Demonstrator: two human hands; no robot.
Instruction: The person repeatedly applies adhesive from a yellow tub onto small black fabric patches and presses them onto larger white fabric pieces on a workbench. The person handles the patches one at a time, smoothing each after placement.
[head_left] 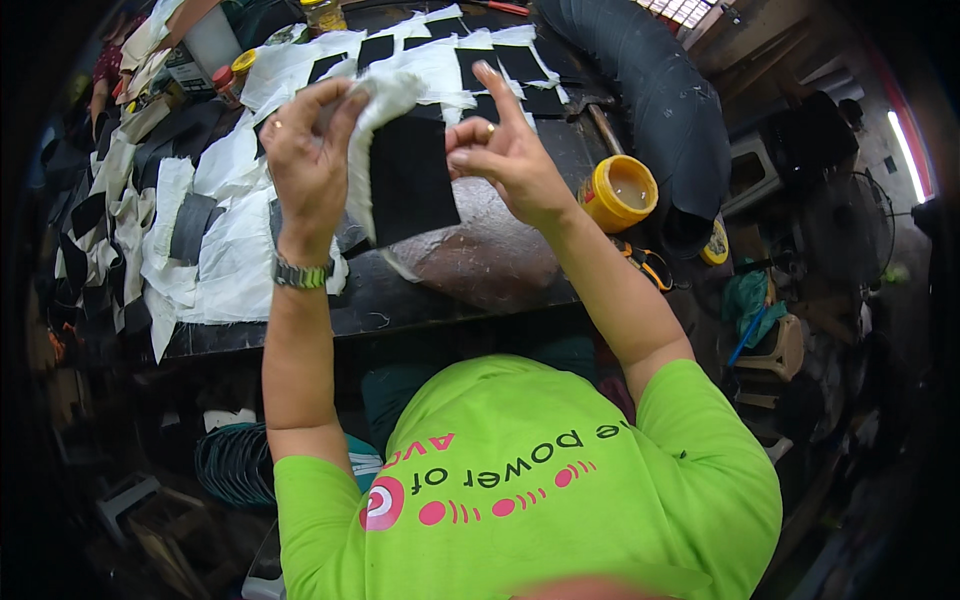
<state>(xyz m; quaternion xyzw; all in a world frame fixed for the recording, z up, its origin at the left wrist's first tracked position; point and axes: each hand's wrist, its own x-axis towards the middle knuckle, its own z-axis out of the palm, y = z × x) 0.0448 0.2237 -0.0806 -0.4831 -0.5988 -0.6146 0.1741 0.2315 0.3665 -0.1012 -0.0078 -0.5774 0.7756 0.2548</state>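
Above the work table, my left hand (312,150) pinches the upper left edge of a black square piece of material (412,190). A strip of white frayed cloth (385,105) is on the piece's top and left side. At its right edge is my right hand (505,165), thumb and curled fingers closed at the edge, index finger stretched upward. How much of the piece lies between those fingers is hard to see. Beneath it, a smeared, whitish-coated patch (480,250) lies on the table. A yellow jar (618,195) holding pale paste stands open beside my right forearm.
White cloth pieces (235,275) and black squares (480,68) cover the left and far table. A hammer (605,130) lies near a large black roll (650,100) at right. Orange-handled scissors (650,268) rest by the jar. Scraps (125,190) pile up at far left.
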